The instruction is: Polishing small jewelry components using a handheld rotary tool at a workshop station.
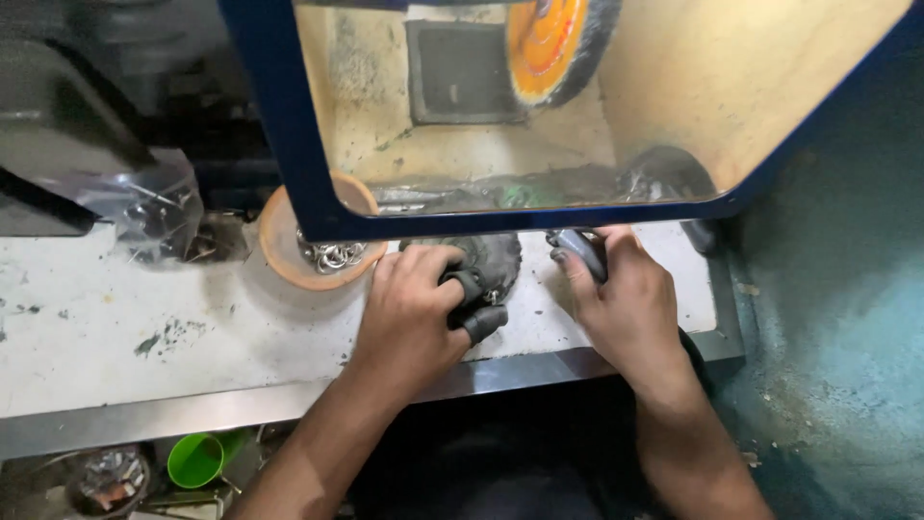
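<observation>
Both grips: left hand [409, 313] and right hand [626, 299] touch one wire wheel [491, 260].

Stained white bench [144, 337] with orange bowl [279, 252], plastic bag [159, 207], dark brush wheel [496, 260].

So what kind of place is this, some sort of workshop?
Most likely a small metal polishing workshop. A round orange-centred bristle buffing wheel spins inside a dusty blue-framed hood, a shallow orange bowl of small metal rings sits on the grimy white bench, and both hands wear dark rubber fingertip guards.
</observation>
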